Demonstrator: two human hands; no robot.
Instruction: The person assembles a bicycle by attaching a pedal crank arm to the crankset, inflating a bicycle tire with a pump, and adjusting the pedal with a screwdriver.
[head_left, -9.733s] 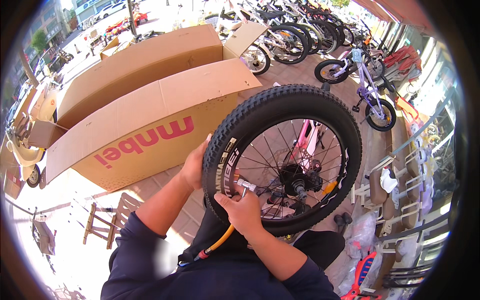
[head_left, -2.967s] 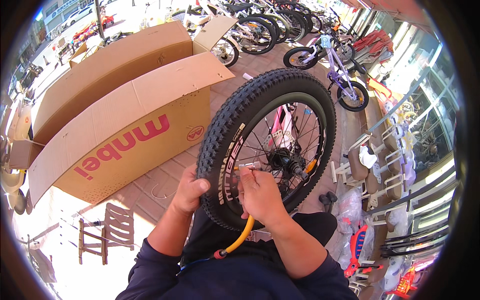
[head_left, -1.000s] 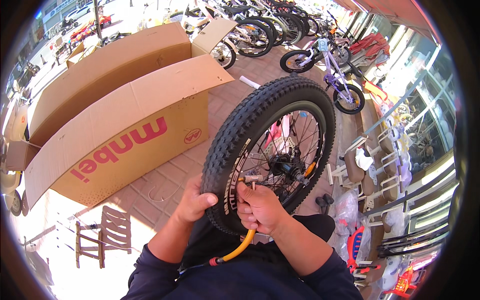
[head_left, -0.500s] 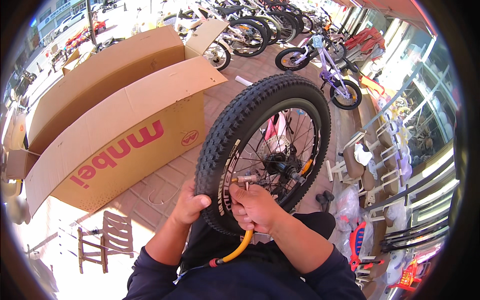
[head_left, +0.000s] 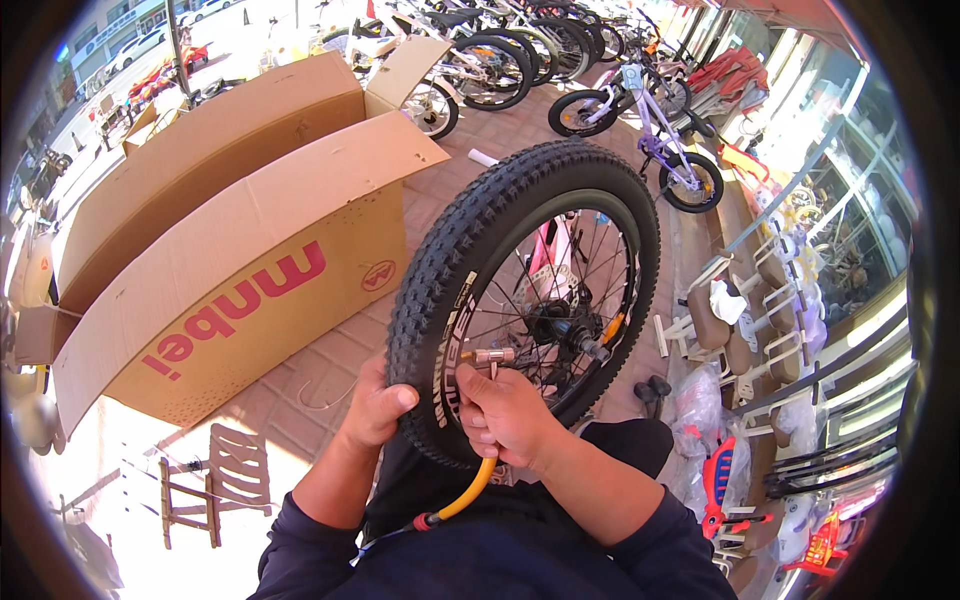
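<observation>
The wheel (head_left: 562, 326), tilted just beyond the right hand (head_left: 505, 412), whose fingers curl around the inflator (head_left: 493, 356), is probably light, firm and grippy, best held by its tread (head_left: 425, 290), where the left hand (head_left: 376, 410) clasps it between thumb and fingers.

Brick flr (head_left: 480, 130) (part sunlit) | cardbd box (head_left: 320, 305) | lilac bike (head_left: 656, 148) | wht tube (head_left: 482, 157)
</observation>
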